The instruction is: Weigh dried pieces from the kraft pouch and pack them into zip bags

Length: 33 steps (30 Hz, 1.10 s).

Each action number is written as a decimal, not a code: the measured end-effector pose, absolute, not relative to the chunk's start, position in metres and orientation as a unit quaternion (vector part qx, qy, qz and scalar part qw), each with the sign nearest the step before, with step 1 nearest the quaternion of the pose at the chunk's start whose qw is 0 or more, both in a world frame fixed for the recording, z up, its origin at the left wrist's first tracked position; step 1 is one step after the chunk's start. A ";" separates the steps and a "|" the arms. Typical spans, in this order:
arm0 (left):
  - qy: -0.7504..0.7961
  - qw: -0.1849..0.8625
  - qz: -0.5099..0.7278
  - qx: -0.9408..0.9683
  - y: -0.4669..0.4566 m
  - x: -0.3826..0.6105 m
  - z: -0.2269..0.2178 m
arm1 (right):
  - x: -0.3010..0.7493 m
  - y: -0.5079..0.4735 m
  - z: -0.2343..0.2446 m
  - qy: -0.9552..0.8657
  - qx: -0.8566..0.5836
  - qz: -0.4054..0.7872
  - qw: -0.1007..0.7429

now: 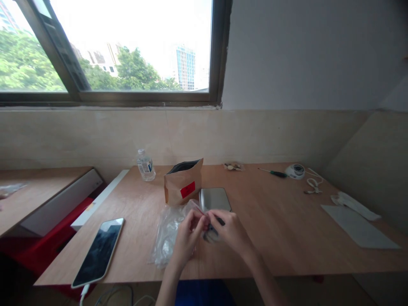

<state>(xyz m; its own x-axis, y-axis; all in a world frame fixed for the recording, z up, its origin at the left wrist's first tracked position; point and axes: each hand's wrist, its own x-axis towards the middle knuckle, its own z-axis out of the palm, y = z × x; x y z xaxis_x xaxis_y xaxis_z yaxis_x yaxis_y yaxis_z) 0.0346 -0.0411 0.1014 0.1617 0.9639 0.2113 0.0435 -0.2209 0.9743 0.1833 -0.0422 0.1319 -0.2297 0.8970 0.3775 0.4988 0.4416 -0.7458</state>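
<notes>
Clear plastic bag (166, 238), crumpled, is lying on the near middle of the plywood desk (287, 246), just left of the hands.

Item one: left hand (188, 238) and right hand (229, 231), held close together above the desk, just right of the bag. Their fingertips are meeting over a small dark object (211, 234), mostly hidden behind the fingers. A thin strip of plastic film (197, 207) is rising from between them toward the far left. The fingers are pinched together, but exactly what they are clamping, film or dark object, cannot be told from this view. The step in hand appears to be close finger work on this small piece. Any clearer hold calls for the fingers opening slightly.

Item two: brushed-metal digital scale (215, 199), sitting just beyond the hands, beside a kraft-paper pouch with a red label (183, 182), which is standing open.

Item three: plastic water bottle (145, 165), standing at the far edge, left of the pouch.

Item four: smartphone (98, 253), lying near the left edge, with a white charging cable (83, 294) trailing off the desk.

Item five: green-handled screwdriver (273, 173), lying at the far edge beside a round white device (295, 171).

Item six: grey sheet (360, 225), lying flat toward the right.
</notes>
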 end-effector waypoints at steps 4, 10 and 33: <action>0.433 0.406 0.496 0.634 -0.036 0.038 0.108 | 0.187 -0.024 0.130 -0.748 -0.474 0.216 0.412; 0.452 0.354 0.513 0.638 -0.039 0.024 0.116 | 0.206 0.006 0.135 -0.658 -0.546 0.191 0.482; 0.420 0.475 0.594 0.495 0.007 0.032 0.015 | 0.165 0.015 0.127 -0.780 -0.422 0.148 0.436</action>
<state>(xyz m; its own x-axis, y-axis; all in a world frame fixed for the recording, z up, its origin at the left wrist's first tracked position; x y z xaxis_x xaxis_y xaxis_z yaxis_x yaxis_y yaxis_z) 0.0317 0.0067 0.0150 -0.0583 0.9803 0.1885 -0.1494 -0.1953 0.9693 0.1646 0.0152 0.1274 -0.2623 0.7887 0.5560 0.5296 0.5994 -0.6002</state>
